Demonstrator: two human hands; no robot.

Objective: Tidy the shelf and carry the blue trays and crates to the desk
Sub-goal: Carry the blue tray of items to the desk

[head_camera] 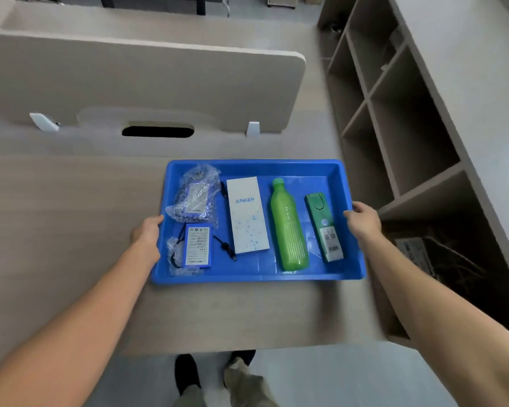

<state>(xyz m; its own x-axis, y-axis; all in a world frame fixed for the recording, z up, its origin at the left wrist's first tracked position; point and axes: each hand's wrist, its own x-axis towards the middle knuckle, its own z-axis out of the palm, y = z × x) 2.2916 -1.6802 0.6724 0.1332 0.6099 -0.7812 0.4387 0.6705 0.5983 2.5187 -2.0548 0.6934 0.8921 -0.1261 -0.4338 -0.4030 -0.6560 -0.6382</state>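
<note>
Blue tray (253, 163), holding a bottle (288, 227), is at the desk's (71, 230) right end, left hand (147, 230) and right hand (365, 220) each gripping a side rim, so this carry looks nearly done; letting go remains, and no other trays are visible.

Blue tray (347, 183) holds a green bottle (288, 224) and a white, blue-dotted box (247, 215).

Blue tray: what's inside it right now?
Inside the blue tray, left to right: a bubble-wrapped pack with a blue battery pack nearer the person, a white Anker box, a green bottle lying flat, a green carton. Whatever lies beneath them is covered.
</note>
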